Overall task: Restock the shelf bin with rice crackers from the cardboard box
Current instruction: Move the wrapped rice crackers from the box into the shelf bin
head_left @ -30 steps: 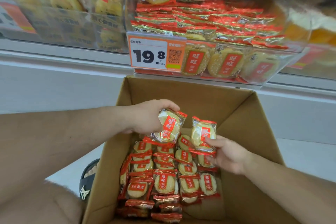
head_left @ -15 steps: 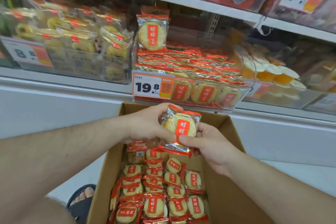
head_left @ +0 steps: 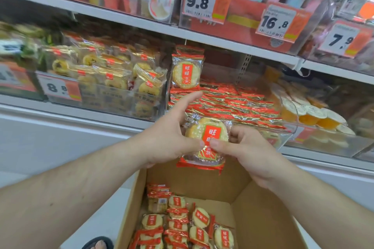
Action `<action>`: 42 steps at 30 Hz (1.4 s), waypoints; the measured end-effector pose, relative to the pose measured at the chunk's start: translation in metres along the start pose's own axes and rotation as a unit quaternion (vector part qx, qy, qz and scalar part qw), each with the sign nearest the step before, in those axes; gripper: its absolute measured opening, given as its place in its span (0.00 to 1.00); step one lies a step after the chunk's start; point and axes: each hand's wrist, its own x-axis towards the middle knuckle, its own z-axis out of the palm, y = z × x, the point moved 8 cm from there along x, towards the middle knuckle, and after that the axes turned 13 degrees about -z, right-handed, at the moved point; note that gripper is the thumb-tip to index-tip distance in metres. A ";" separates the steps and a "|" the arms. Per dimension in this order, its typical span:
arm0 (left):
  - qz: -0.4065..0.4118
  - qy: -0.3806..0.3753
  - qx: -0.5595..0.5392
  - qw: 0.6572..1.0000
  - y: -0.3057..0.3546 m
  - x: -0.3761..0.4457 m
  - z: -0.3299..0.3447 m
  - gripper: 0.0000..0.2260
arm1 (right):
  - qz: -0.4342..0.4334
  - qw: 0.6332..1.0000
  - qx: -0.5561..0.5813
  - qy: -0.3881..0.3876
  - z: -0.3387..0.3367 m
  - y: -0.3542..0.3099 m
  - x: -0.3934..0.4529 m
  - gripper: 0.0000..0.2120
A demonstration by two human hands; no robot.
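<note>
Packet (head_left: 208,139) pinched between left hand (head_left: 172,137) and right hand (head_left: 244,147): likely light, crinkly, slippery, brittle inside; best held by edges.

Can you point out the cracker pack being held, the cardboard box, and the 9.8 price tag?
held cracker pack (head_left: 210,133): head view, on its red centre label.
cardboard box (head_left: 261,216): head view, on its bare right inner wall.
9.8 price tag (head_left: 197,2): head view, on the printed digits.

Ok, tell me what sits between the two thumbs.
Head view: the rice cracker packet held up before the shelf bin; left hand and right hand pinch it, thumb tips nearly meeting on its red label.
</note>
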 end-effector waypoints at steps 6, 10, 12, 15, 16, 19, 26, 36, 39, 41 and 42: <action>0.070 0.245 0.117 0.960 0.014 0.000 -0.050 0.30 | -0.053 0.994 -0.020 0.097 -0.038 -0.047 0.058 0.15; 0.025 0.275 0.117 0.954 -0.008 0.016 -0.060 0.33 | -0.075 0.987 -0.083 0.120 -0.049 -0.061 0.108 0.11; 0.011 0.252 0.103 0.962 -0.014 0.021 -0.055 0.33 | -0.069 0.985 -0.115 0.112 -0.043 -0.055 0.130 0.12; 0.011 0.244 0.102 0.964 -0.018 0.024 -0.051 0.32 | -0.067 0.982 -0.138 0.107 -0.033 -0.041 0.157 0.17; 0.005 0.249 0.103 0.963 -0.019 0.024 -0.051 0.31 | -0.070 0.980 -0.151 0.112 -0.032 -0.037 0.163 0.20; 0.009 0.251 0.103 0.962 -0.021 0.025 -0.052 0.33 | -0.085 0.961 -0.208 0.158 -0.033 -0.034 0.170 0.24; 0.005 0.276 0.138 0.951 -0.019 0.026 -0.052 0.35 | -0.104 0.927 -0.328 0.146 -0.019 -0.038 0.166 0.11; 0.000 0.289 0.178 0.941 -0.014 0.021 -0.046 0.36 | -0.072 0.919 -0.372 0.112 0.002 -0.032 0.167 0.16; 0.007 0.284 0.155 0.946 -0.016 0.022 -0.047 0.36 | -0.074 0.930 -0.340 0.122 -0.004 -0.036 0.165 0.16; 0.015 0.286 0.149 0.946 -0.016 0.022 -0.047 0.35 | -0.073 0.931 -0.336 0.125 -0.007 -0.037 0.163 0.17; 0.017 0.290 0.153 0.945 -0.015 0.022 -0.047 0.35 | -0.072 0.930 -0.338 0.123 -0.008 -0.036 0.162 0.17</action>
